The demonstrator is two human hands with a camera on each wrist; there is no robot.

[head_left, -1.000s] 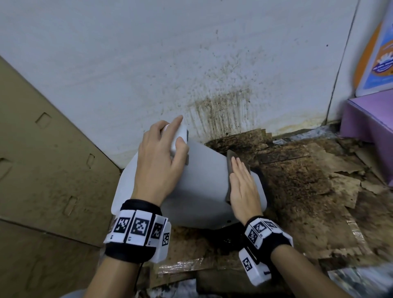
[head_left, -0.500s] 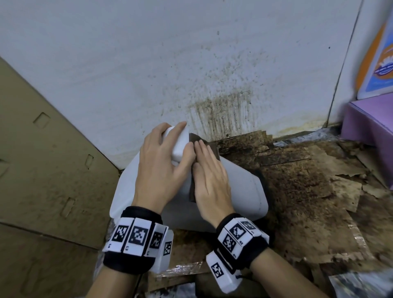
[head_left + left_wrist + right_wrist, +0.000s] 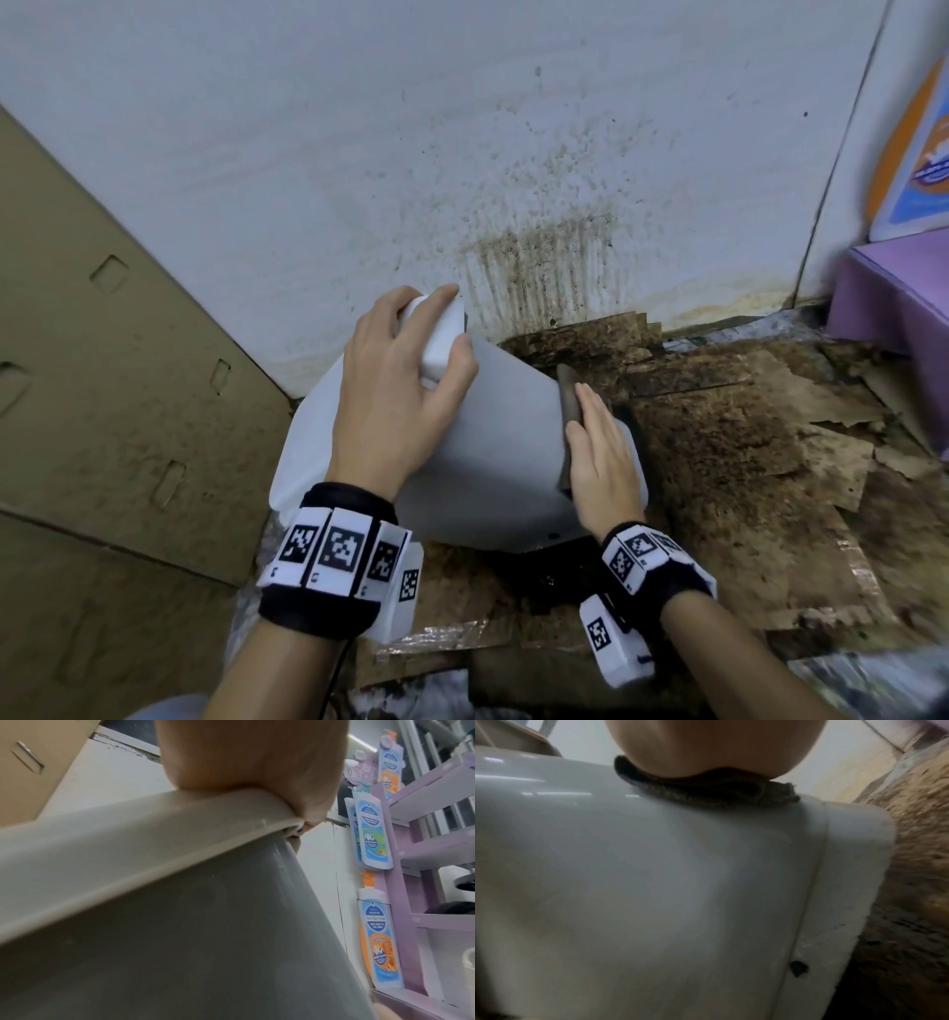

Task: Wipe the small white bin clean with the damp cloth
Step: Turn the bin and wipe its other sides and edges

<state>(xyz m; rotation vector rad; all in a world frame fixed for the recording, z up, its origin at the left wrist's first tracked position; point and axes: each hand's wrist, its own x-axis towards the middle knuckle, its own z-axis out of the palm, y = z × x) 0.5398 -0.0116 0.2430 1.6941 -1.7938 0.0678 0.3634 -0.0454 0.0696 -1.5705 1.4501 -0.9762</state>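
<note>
The small white bin (image 3: 503, 452) lies tipped on its side on the dirty floor, close to the stained wall. My left hand (image 3: 405, 390) grips its upper edge, fingers curled over the white rim (image 3: 164, 821). My right hand (image 3: 601, 457) lies flat with straight fingers on the bin's right side and presses the dark damp cloth (image 3: 567, 406) against it. In the right wrist view the cloth (image 3: 706, 795) shows as a dark folded strip squeezed between my palm and the bin's white wall (image 3: 654, 882). Most of the cloth is hidden under the hand.
Torn, soiled cardboard (image 3: 719, 437) covers the floor to the right. A brown cardboard panel (image 3: 102, 360) stands at the left. A purple shelf unit (image 3: 893, 293) with hand-wash bottles (image 3: 372, 833) stands at the far right. The wall (image 3: 539, 257) behind is spattered with dark stains.
My right hand slid the cloth from the bin's top beside the left hand back down to the bin's right side. The left hand kept its grip on the rim.
</note>
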